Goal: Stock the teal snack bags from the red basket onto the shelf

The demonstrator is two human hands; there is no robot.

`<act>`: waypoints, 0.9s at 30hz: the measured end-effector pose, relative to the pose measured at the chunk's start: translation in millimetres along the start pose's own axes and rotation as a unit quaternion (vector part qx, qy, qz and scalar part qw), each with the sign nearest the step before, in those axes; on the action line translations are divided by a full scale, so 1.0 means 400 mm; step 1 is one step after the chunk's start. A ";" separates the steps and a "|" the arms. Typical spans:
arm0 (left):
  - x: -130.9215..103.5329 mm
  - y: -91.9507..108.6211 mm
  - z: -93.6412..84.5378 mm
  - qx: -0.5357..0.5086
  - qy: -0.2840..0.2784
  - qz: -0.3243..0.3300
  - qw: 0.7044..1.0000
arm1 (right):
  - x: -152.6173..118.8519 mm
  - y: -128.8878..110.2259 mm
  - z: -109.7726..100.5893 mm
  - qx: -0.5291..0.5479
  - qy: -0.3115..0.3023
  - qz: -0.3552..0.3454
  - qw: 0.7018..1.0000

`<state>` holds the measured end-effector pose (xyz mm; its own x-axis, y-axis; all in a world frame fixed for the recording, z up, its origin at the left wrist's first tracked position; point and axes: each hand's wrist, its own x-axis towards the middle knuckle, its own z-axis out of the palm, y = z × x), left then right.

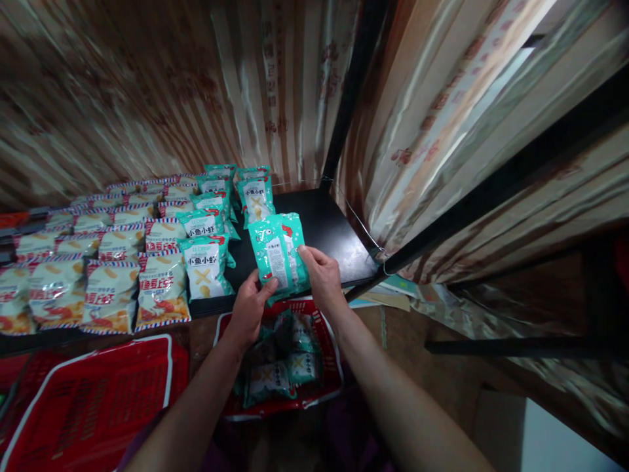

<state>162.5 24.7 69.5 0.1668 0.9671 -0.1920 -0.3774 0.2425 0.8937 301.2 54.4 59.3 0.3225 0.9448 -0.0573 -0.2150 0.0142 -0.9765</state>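
Note:
A teal snack bag (279,252), its printed back facing me, is held up over the front edge of a black shelf (329,223). My left hand (253,303) pinches its lower left corner, while my right hand (319,272) grips its right edge. Just behind it, another teal bag (256,198) stands upright on the shelf. To the left is a column of teal bags (205,269), standing one behind another. Below my hands, a red basket (330,357) with a white rim holds several more teal bags (270,381).
Rows of white and orange snack bags (111,295) fill the shelf's left side. A second red basket (98,393) sits at the lower left. Black frame posts (491,177) and striped curtains (275,85) stand behind and right. A white box (555,432) is at the lower right.

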 end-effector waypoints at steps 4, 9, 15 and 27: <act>0.002 -0.004 0.004 0.005 0.019 0.017 1.000 | 0.003 0.000 -0.002 -0.058 -0.003 -0.054 0.997; 0.012 0.008 0.014 0.081 0.092 0.083 0.989 | -0.035 -0.028 0.014 -0.198 0.014 -0.276 0.941; 0.006 0.015 0.031 0.228 0.182 0.211 0.933 | -0.092 -0.043 0.039 -0.264 -0.135 -0.324 0.899; -0.014 -0.020 0.035 0.418 0.045 0.374 0.827 | -0.070 -0.037 0.041 0.085 -0.173 -0.062 0.979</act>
<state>177.2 16.3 69.3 0.0898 0.8334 0.5454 0.4235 -0.5276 0.7364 280.2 33.1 78.6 0.0304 0.9864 0.1614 -0.3534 0.1616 -0.9214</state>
